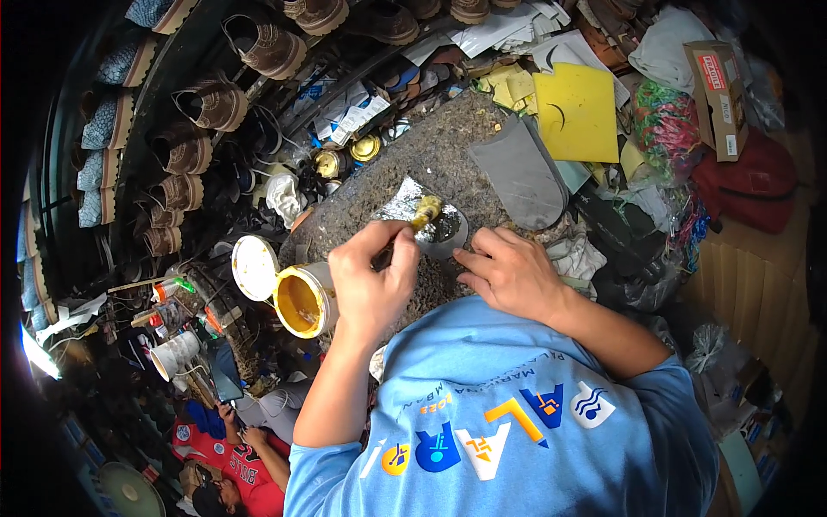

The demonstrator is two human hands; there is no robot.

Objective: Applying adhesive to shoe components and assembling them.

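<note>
My left hand (375,269) is closed round a brush whose yellow, glue-caked head (425,212) rests on a shoe-sole-shaped piece (455,239). That piece is grey at its rim and shiny with wet coating over most of its face. It lies on the rough, crusted work surface (357,202). My right hand (514,274) pinches the piece's near right edge between thumb and fingers. Just left of my left forearm sits a tilted tub (330,289) of yellow-brown glue. Its round white lid (254,269) is swung open beside it.
A dark grey sheet (525,172) and a yellow sheet (575,112) lie beyond my right hand. Two small open tins (365,148) stand at the far left of the surface. Brown shoes (209,102) line the racks. At lower left, a person in red (245,465) sits close by.
</note>
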